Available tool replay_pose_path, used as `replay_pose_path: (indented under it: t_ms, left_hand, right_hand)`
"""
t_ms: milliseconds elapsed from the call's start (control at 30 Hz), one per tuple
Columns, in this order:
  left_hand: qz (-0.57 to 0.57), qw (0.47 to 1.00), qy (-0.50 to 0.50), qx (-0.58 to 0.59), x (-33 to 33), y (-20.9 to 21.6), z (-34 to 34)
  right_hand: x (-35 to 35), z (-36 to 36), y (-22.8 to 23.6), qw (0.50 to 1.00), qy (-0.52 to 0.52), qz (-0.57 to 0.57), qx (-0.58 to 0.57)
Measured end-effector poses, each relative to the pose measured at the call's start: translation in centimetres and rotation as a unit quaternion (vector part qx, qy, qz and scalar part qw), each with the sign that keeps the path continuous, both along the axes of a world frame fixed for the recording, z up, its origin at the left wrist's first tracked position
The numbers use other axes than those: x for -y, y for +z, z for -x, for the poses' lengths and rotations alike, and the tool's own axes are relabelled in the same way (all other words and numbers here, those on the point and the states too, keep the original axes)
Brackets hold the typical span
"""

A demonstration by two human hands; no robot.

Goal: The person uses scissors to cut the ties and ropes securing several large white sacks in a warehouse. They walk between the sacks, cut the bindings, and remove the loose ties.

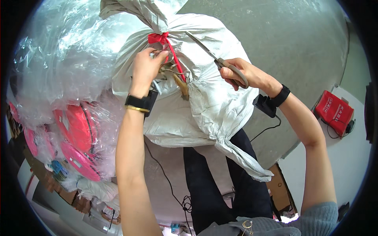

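Observation:
A large white woven sack (220, 35) lies before me, its neck gathered and tied with a red ribbon (176, 59). My left hand (147, 67) is at the tie, thumb and fingers pinched on the ribbon just below the knot; the exact grip is partly hidden. In my right hand (246, 72) is a pair of scissors (208, 51), the fingers through and around the handles. Their blades look nearly closed and point up and left over the sack, apart from the ribbon. Under my left hand, a brownish piece (181, 86) with twisted ends rests against the sack.
Clear plastic wrap (67, 47) piles up at the left, with round pink and red packs (75, 126) in plastic below it. A red bag (334, 112) sits on a white surface at the right. Black cable (161, 167) runs across the grey floor near my legs.

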State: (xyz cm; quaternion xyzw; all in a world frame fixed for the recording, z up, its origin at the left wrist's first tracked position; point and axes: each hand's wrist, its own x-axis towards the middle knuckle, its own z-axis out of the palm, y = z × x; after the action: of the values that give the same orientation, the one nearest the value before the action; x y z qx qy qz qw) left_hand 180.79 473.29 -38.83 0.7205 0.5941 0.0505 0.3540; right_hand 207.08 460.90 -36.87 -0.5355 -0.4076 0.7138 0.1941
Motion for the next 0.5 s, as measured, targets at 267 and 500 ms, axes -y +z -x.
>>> replay_pose_path:
  t_ms: [267,500]
  left_hand:
    - [-0.156,0.978,0.117,0.068,0.1,-3.5,-2.8]
    - [-0.159,0.984,0.064,0.046,-1.2,-4.5,-2.1]
  right_hand:
    - [1.5,0.0,-1.4,0.999,-0.027,0.024,-0.015]
    - [1.4,0.4,-1.3,0.999,-0.025,0.033,-0.017]
